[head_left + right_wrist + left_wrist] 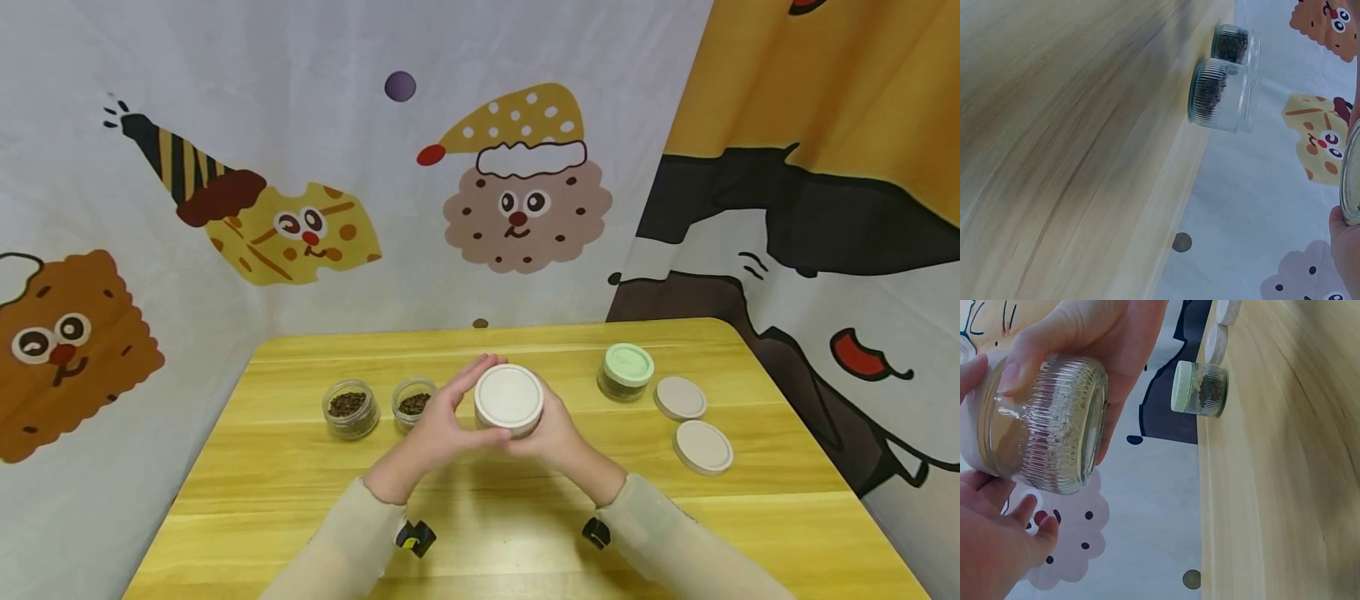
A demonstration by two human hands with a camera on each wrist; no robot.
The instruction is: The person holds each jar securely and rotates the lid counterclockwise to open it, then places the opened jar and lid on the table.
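Glass item: ribbed clear glass jar [1054, 425] with white round lid [508, 397], raised off your wooden table [300, 483].
Left hand [438, 429]: your fingers wrap the jar.
Right hand [555, 429]: cups its other side.

Two bare hands, left hand [442, 429] and right hand [551, 429], no rings, no gloves. Long sleeves on both forearms, pale cream-beige, thin semi-sheer fabric, snug cuffs ending at wrists. Small black device strapped under each wrist: left wrist unit [415, 537] black with yellow marking, right wrist unit [596, 533] black with small white spot. Nails short, unpainted.
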